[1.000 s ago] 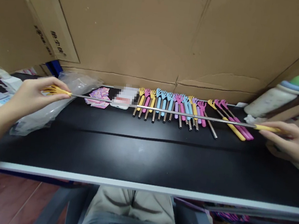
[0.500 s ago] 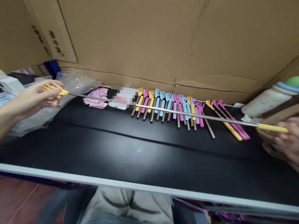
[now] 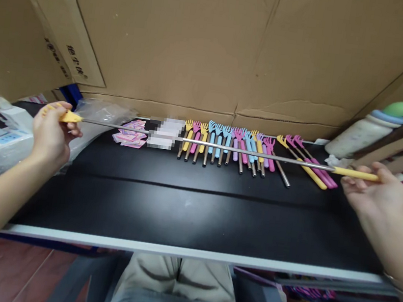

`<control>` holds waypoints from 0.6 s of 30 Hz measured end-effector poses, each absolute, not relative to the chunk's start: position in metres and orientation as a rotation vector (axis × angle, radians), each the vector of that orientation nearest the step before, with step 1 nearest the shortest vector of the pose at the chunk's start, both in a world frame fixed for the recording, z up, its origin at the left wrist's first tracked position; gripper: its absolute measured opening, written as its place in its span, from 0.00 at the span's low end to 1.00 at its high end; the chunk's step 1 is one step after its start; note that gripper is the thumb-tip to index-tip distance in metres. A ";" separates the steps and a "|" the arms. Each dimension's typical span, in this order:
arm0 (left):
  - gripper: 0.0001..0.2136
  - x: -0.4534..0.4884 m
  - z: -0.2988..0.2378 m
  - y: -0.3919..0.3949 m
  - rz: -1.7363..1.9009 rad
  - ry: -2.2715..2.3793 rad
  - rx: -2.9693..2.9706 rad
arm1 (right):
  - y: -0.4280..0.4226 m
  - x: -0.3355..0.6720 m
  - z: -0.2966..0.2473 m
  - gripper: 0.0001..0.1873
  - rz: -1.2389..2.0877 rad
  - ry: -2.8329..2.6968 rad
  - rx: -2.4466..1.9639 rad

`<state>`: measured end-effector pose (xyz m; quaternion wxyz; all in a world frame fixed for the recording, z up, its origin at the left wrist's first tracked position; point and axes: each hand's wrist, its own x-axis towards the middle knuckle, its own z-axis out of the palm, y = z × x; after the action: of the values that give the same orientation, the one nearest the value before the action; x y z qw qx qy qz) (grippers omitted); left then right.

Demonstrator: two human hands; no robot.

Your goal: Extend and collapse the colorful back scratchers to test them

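Note:
A yellow telescopic back scratcher (image 3: 220, 147) is stretched out long between my two hands, above the black table. My left hand (image 3: 54, 126) is closed around its yellow claw end at the left. At the other end, my right hand (image 3: 376, 189) grips the yellow handle (image 3: 354, 174). Behind the metal rod lies a row of short back scratchers (image 3: 219, 138) in yellow, pink, blue and purple, claws toward the back. To their right, several longer ones (image 3: 313, 171), yellow and magenta, lie slanted.
Small pink printed cards (image 3: 131, 134) lie at the back left, beside a blurred white item (image 3: 165, 133). Clear plastic bags (image 3: 97, 112) and a white power strip (image 3: 4, 127) are at the left. A white bottle (image 3: 365, 130) stands back right. Cardboard (image 3: 201, 42) walls the rear.
The rod has shifted slightly left and tilted, its claw end now higher. My left hand has turned around the claw, and my right hand has come inward with the handle.

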<state>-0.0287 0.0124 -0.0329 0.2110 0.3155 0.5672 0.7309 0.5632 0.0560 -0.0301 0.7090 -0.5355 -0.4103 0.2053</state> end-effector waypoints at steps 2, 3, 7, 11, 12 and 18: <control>0.06 -0.016 -0.040 0.014 2.013 1.503 0.952 | 0.058 0.552 -0.031 0.05 0.535 -0.846 -1.205; 0.08 -0.006 -0.044 0.014 1.967 1.448 1.030 | 0.056 0.540 -0.032 0.04 0.610 -0.793 -1.198; 0.17 0.053 -0.055 0.007 1.751 1.193 1.399 | 0.038 0.469 -0.035 0.07 0.877 -0.741 -1.025; 0.14 0.105 -0.051 -0.006 1.697 1.010 1.490 | 0.021 0.412 -0.047 0.08 1.036 -0.892 -0.973; 0.13 0.113 -0.050 -0.008 1.697 0.983 1.496 | 0.017 0.405 -0.050 0.07 1.045 -0.922 -0.970; 0.15 0.138 -0.054 -0.010 1.521 0.926 1.462 | 0.001 0.384 -0.059 0.08 1.111 -1.010 -0.969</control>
<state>0.1385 -0.0100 -0.0545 0.4067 0.5796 0.3671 0.6032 0.3845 0.0006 -0.0586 0.6267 -0.4226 -0.4406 0.4844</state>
